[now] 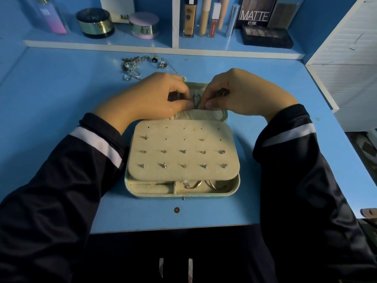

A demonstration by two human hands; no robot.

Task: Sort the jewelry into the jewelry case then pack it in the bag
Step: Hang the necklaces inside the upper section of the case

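Here, the mint-green jewelry case (155, 196), a rounded rectangle, lies open on the smooth blue table (61, 88). Its beige velvety panel (173, 144) carries small metal studs (163, 165) in rows, and gold hoops (193, 184) lie in the compartment under it. Over the soft lid pocket (193, 117), the left hand (155, 97) and the right hand (244, 94) both pinch a thin dark wire piece (196, 99) with the fingertips. Farther, tangled silver jewelry (138, 65) lies loose.

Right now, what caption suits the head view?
Over the open jewelry case, left hand and right hand pinch a thin piece; loose jewelry beyond.
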